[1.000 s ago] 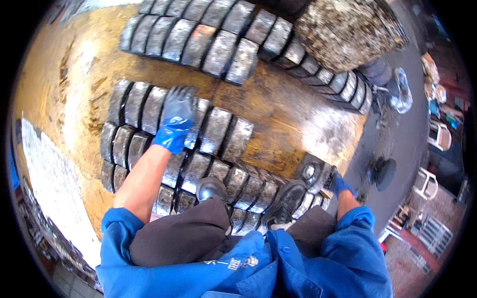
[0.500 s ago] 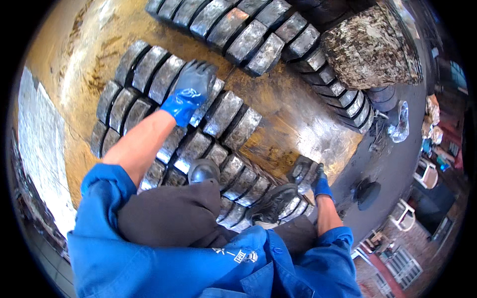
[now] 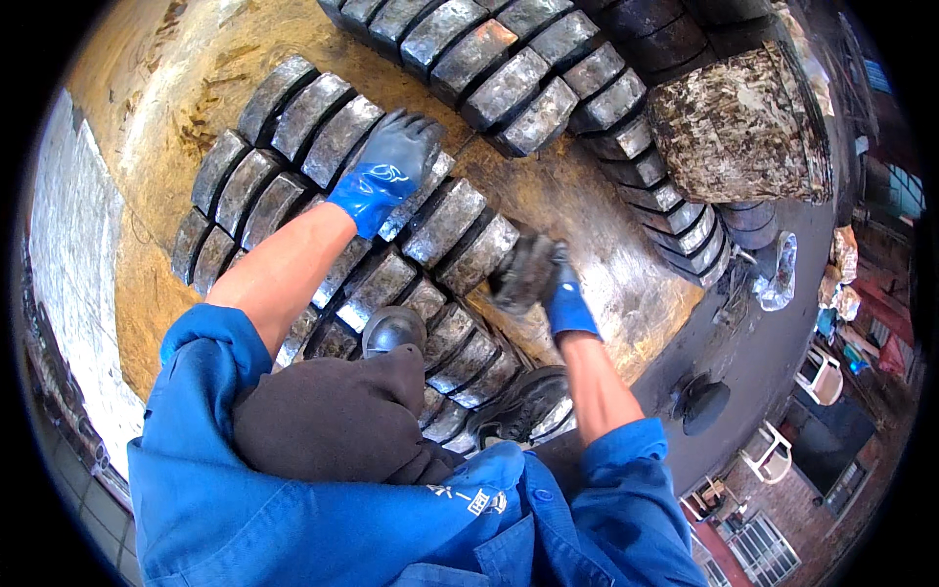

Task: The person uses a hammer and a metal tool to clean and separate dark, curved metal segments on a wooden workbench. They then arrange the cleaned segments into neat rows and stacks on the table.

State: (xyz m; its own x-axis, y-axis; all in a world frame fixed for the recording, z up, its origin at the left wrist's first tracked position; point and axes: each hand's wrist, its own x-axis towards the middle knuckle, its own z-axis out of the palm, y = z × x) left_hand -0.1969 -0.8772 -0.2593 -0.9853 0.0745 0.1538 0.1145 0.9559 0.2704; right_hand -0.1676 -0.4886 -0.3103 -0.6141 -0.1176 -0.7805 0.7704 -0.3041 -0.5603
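My left hand (image 3: pixel 396 157), in a blue and grey rubber glove, rests with its fingers stretched over the top of the rows of thick metal blocks (image 3: pixel 445 223). These blocks are dark grey, slightly curved and worn shiny on top. My right hand (image 3: pixel 559 274), gloved alike, grips a darker metal block (image 3: pixel 522 274), somewhat smeared by motion. That block is beside the right end of the row, over the yellowish sheet. The glove and the blur partly hide its shape. Below my hands, my shoes (image 3: pixel 394 331) stand among more blocks.
Another group of blocks (image 3: pixel 489 78) lies at the far side, curving down to the right. Beyond it stands a flaky, rust-mottled container (image 3: pixel 734 127). The yellow-brown sheet (image 3: pixel 616 303) ends at dark floor (image 3: pixel 753 323) on the right. White chairs (image 3: pixel 768 453) stand farther off.
My right hand has moved up and left, carrying the dark block from near my right foot to the row's end. My left hand stays on the blocks; the view has shifted slightly.
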